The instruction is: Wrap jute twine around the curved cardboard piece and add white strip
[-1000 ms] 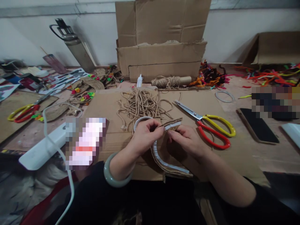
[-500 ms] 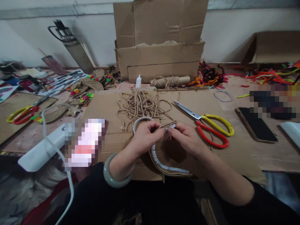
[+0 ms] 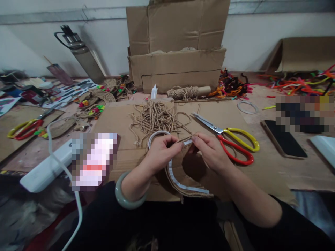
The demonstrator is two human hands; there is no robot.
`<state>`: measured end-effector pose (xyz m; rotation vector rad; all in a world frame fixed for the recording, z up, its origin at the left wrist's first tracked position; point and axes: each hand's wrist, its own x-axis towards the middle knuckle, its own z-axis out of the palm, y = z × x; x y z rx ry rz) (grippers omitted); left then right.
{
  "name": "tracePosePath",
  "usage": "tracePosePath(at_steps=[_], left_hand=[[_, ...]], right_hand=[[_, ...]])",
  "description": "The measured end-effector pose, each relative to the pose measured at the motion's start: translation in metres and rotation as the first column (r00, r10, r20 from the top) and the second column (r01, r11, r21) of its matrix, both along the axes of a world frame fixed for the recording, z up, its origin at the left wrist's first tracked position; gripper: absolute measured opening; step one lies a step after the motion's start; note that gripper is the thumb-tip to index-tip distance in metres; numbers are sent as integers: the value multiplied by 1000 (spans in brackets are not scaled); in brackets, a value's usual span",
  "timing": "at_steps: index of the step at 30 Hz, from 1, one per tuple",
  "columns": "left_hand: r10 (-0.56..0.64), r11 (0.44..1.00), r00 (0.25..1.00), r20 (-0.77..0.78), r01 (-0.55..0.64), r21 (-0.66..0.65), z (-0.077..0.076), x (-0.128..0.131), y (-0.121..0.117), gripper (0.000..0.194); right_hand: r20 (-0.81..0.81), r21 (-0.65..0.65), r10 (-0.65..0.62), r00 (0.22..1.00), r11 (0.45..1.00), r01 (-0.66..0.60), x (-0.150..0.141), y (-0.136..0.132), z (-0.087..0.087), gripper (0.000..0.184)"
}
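A curved strip (image 3: 176, 179) lined with white tape and edged with brown twine loops between my hands. My left hand (image 3: 163, 150) is closed, pinching its upper end between thumb and fingers. A little to the right, my right hand (image 3: 209, 150) pinches the twine at the tip of the same end, with a short bit of white tape showing between the hands. Behind my left hand curves a white band (image 3: 154, 136); whether it belongs to the strip I cannot tell. Beyond lies a pile of cut twine (image 3: 157, 118). Scissors (image 3: 222, 131) with yellow and red handles lie right of my right hand.
A cardboard sheet (image 3: 120, 125) lies under the work. Behind it are a glue bottle (image 3: 154, 92), a twine roll (image 3: 184, 92) and an upright cardboard box (image 3: 180, 66). A power strip (image 3: 49, 167) with a white cable is at left, a dark phone (image 3: 284, 138) at right.
My right hand has shifted from below the strip's end up to its tip, and its fingers now sit slightly farther from the left ones. My left hand keeps its pinch.
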<state>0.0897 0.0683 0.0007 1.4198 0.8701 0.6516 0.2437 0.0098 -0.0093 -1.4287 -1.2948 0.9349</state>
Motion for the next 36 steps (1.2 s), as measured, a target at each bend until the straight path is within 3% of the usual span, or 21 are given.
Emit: tracePosePath(at_steps=[2, 9, 12, 16, 20, 23, 26, 30, 33, 36], left_hand=[[11, 1000, 1000, 19, -11, 1, 0, 0, 0, 18], [66, 990, 990, 123, -50, -130, -4, -1, 3, 23], [32, 982, 984, 176, 1, -187, -4, -2, 3, 26], [-30, 960, 971, 237, 94, -263, -1, -4, 1, 31], [-78, 930, 967, 242, 158, -332, 2, -4, -2, 31], [-40, 959, 972, 230, 102, -263, 2, -2, -2, 29], [77, 994, 975, 208, -60, -86, 0, -1, -1, 30], [205, 972, 955, 213, -224, 69, -4, -2, 0, 24], [215, 967, 951, 223, -239, 84, -4, -4, -2, 17], [160, 984, 959, 234, -174, 40, 0, -3, -5, 13]], right_hand=[[-6, 14, -16, 1000, 1000, 16, 1, 0, -3, 35], [-300, 34, -55, 952, 997, 68, 0, 0, -6, 32], [-374, 74, 43, 926, 997, -16, -1, -1, -3, 35], [-359, 87, 201, 911, 980, -181, -1, -3, 2, 39], [-357, 89, 214, 909, 977, -195, 0, -4, 2, 37], [-298, 121, 172, 939, 983, -141, 1, -4, 0, 36], [-219, 213, 85, 972, 976, -38, 2, -4, 0, 33], [-230, 274, 42, 972, 961, 23, 3, -4, 1, 26], [-170, 264, 7, 985, 964, 39, 3, -6, -2, 25], [2, 263, -46, 999, 964, 43, 2, -9, -5, 28]])
